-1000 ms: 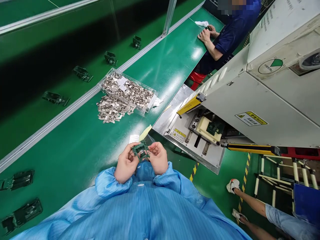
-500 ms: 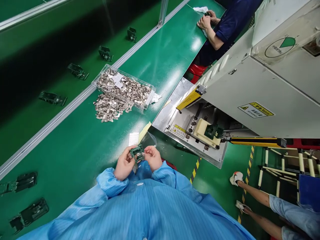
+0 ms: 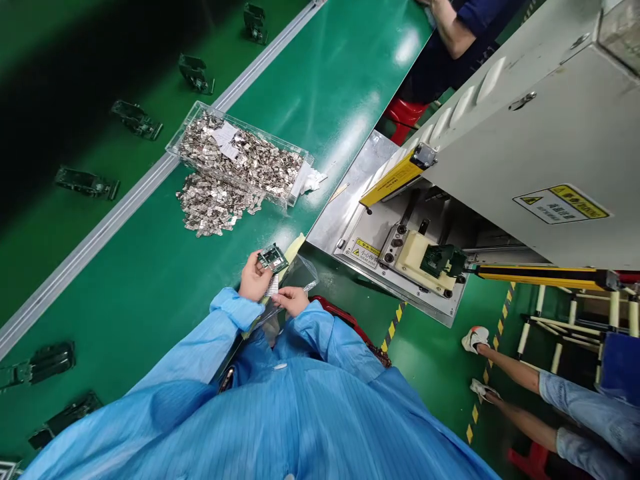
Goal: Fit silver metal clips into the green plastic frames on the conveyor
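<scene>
a green circuit board (image 3: 273,259) is being gripped at twelve o'clock by the curled fingers (image 3: 261,259) of the left hand (image 3: 255,280); the right hand (image 3: 291,301) is curling just beside a crinkled clear plastic bag (image 3: 302,274), what it's pinching unclear, and a clear tray (image 3: 235,157) of stamped metal bits is sitting on the green counter (image 3: 150,267) at eleven o'clock.

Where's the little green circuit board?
In the head view, the small green circuit board is in the person's left hand, beside their right hand, near a pile of silver metal pieces.
</scene>
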A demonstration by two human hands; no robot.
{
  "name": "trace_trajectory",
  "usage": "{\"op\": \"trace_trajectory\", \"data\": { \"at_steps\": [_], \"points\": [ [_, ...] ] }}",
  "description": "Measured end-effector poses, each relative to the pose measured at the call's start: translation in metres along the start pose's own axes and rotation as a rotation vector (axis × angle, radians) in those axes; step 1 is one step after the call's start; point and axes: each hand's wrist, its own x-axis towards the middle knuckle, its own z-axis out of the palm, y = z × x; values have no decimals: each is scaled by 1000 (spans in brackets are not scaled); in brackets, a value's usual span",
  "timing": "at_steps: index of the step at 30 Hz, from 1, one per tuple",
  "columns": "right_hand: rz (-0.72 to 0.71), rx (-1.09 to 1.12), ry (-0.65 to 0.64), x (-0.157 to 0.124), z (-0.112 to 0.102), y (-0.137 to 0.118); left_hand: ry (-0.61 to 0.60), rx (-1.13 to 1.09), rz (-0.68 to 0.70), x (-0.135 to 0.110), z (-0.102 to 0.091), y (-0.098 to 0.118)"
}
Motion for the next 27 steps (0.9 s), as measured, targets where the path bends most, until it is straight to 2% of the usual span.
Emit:
{"op": "trace_trajectory", "data": {
  "at_steps": [10,15,20,27],
  "points": [
    [-296,-172,55,-6,-4,8,9,43,10,3,-4,-7],
    [-370,-244,119,-8,2,13,35,77,14,1,-2,-7],
    [-331,-325,144,-9,-1,29,47,104,8,0,0,-4],
    [-74,-480,162,12,-29,46,57,115,-9,0,1,-2]
  ]
}}
